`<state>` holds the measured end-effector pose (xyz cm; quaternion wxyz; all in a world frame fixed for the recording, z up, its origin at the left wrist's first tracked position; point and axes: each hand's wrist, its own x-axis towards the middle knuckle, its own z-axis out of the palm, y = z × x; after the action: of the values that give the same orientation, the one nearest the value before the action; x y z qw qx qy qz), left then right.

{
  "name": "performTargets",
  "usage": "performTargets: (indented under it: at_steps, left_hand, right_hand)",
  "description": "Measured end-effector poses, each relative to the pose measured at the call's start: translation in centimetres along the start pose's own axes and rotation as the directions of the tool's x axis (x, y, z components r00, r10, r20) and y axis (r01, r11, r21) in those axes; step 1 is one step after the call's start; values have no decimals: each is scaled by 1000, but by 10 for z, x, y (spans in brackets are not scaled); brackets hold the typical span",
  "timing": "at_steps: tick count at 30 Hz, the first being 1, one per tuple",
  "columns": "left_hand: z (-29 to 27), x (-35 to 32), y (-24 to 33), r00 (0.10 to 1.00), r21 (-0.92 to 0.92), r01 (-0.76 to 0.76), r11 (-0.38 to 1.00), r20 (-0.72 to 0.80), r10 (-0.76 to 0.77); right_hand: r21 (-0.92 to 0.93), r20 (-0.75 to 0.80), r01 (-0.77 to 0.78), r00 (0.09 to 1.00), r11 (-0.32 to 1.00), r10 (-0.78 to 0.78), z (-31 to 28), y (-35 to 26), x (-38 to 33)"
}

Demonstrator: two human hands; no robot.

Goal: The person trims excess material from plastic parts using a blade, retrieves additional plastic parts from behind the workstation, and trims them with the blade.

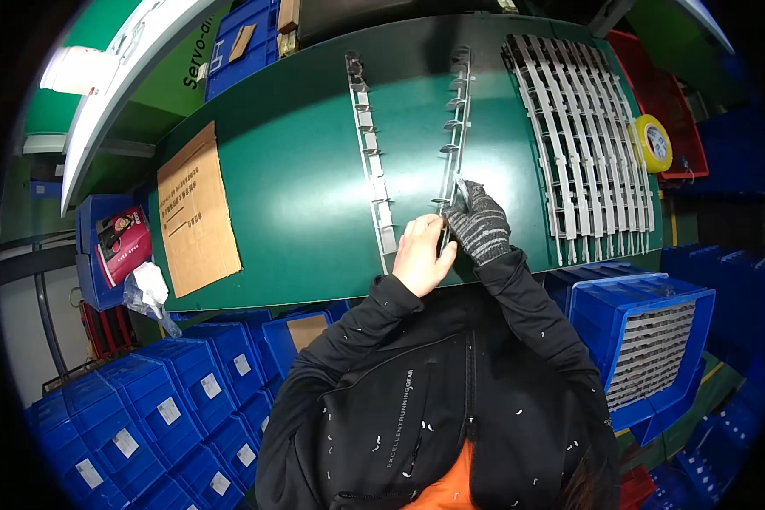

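Note:
Two long, narrow metal strips with small upright tabs lie on the green table (297,170). The right-hand metal strip (459,119) runs away from me, its near end between my hands. My bare left hand (421,257) pinches that near end, with a dark piece showing between thumb and fingers. Close beside it, my right hand (484,223), in a grey and black striped knit glove, has its fingers closed on the same strip. Further left lies the other metal strip (370,149), untouched. My fingers hide the exact grip.
Rows of similar metal strips (580,144) lie at the right, beside a roll of yellow tape (654,143) and a red bin (684,136). Flat cardboard (197,208) lies at the left. A blue crate (667,302) with more strips stands near right; blue crates (178,374) are stacked near left.

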<state>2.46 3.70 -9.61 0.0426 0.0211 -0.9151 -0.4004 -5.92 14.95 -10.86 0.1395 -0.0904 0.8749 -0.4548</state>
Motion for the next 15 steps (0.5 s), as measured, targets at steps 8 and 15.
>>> performTargets:
  at_steps: [8,15]
  left_hand:
    - [-5,2,-18,989,-29,-88,996,119,91]
    - [-30,25,-55,889,208,198,958,-451,-85]
  right_hand:
    - [-327,9,-81,996,941,89,4,16,0]
    - [-361,75,-87,990,929,122,21,31,14]
